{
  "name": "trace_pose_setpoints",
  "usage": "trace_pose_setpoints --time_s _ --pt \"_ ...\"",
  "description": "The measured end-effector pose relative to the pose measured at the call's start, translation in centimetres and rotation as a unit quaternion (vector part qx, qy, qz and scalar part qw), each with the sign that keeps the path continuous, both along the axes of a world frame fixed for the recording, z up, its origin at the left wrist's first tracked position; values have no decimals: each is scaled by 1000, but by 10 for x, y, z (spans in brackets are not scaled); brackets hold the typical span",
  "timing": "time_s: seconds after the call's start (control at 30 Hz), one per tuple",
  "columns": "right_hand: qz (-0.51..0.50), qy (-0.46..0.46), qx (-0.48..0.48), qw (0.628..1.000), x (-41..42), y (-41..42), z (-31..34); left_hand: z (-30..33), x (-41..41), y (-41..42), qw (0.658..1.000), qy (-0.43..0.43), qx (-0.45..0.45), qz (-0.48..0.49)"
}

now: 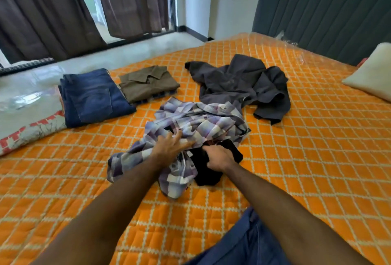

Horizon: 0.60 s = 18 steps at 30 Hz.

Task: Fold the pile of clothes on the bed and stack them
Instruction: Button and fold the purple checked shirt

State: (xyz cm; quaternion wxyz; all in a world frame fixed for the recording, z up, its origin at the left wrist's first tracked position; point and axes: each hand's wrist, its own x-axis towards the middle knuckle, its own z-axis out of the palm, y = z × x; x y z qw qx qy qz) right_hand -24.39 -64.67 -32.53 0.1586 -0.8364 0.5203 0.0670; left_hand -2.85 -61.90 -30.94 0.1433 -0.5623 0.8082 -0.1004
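The right hand clutches the black garment at the near edge of the plaid shirt, seemingly to free it, while the left hand presses spread fingers on that shirt, folded jeans beyond.

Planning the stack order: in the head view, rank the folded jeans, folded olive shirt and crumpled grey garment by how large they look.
1. Crumpled grey garment, spread widest.
2. Folded jeans.
3. Folded olive shirt.
The jeans lie somewhat nearer the camera, so their lead over the shirt is unsure.
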Motion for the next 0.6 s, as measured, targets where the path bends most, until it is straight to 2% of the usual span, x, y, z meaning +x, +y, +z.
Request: trace_pose_setpoints --time_s 0.03,0.1,0.17,0.27,0.37,0.5,0.53,0.6 --pt "13 -24 4 1000 -7 -6 7 5 6 -6 1000 23 -4 19" --pt "16 -131 83 988 -26 -19 27 13 20 -17 989 104 30 100" --pt "0 -258 172 951 -52 -30 53 17 31 -25 972 157 59 165" --pt "-73 -399 195 893 -91 -38 98 26 23 -28 963 166 67 201" --pt "-141 -550 169 806 -118 -41 129 24 3 -17 969 134 75 195" --pt "-202 -730 105 644 -134 -47 173 15 -4 -16 945 186 159 218" --pt "-215 -750 91 618 -133 -47 181 13 -5 -16 942 190 169 221" --pt "-237 -761 32 603 -138 -52 195 15 -12 -19 945 193 151 219"
